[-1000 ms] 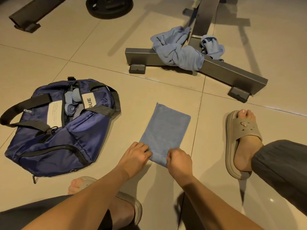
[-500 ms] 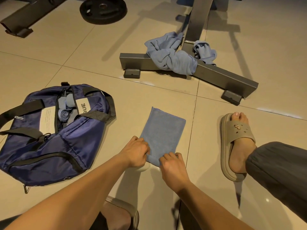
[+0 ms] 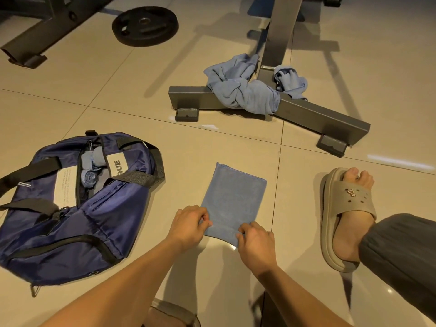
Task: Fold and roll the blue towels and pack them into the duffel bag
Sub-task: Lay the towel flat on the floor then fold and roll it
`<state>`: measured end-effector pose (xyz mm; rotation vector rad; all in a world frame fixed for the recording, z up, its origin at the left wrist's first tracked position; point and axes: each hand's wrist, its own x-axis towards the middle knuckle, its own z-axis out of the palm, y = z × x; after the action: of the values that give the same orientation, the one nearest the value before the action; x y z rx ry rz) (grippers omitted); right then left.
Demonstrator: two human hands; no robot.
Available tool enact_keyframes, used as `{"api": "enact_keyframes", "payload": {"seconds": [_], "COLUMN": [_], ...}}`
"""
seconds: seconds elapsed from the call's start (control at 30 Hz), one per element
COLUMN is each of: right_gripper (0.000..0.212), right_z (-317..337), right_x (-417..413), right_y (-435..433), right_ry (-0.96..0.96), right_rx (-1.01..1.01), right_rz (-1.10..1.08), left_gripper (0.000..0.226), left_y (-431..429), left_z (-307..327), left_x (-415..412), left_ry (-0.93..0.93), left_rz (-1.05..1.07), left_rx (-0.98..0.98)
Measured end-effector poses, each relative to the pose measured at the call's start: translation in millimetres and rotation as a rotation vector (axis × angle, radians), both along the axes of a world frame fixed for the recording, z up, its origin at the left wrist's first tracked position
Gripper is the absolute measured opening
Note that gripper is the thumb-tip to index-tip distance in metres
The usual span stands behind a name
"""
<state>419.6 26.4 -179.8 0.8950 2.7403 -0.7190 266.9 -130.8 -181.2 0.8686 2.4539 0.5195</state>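
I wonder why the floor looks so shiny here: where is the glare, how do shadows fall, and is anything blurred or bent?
Head view: dim, warm light; a bright glare streak on the floor tiles beyond the slipper, a softer sheen just below the folded towel; the metal frame throws long, soft-edged shadows; tile seams run nearly straight; everything looks fairly sharp.

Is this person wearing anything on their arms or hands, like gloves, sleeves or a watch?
No. The left hand and right hand are bare: no gloves, rings or watch show. The left forearm and right forearm are uncovered; no sleeve appears.
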Motion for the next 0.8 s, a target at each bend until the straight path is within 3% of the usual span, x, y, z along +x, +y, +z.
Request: {"api": "enact_keyframes", "payload": {"seconds": [0.13,0.2,0.3,0.4,0.53,0.63,0.7,0.8], "right_gripper": [0.009,0.011,0.015,0.016,0.014,0.017,0.005,0.014], "right_z": [1,2,3,5,11,11,9,5], "right_x": [-3,-5,-9,-13,-16,-9,-6,-4], "right_y": [5,7,13,17,21,18,13,7], "right_ry": [-0.001,-0.025,-0.059,-0.076,-0.092,0.045,0.181,0.177], "right_rx": [0.013,0.031,-0.001,-0.026,0.01,0.163,0.182,0.189], "right_rz": [0.008,0.023,0.009,0.009,0.076,0.207,0.281,0.344], "left_gripper": [0.029,0.024,0.016,0.015,0.021,0.011,0.011,0.012], "left_y": [-3,-6,-10,-13,-8,-1,4,10], "left_z": [-6,-2,9,6,-7,-11,-13,-8], "left_x": [0,3,13,26,24,17,13,6], "left_ry": [-0.071,0.016,0.419,0.568,0.602,0.583,0.555,0.492], "left_rz": [0.278,0.31,-0.065,-0.445,-0.438,-0.41,-0.394,-0.403], "left_rx": [0.023,0.073,0.11,0.071,0.064,0.073,0.076,0.054]}}
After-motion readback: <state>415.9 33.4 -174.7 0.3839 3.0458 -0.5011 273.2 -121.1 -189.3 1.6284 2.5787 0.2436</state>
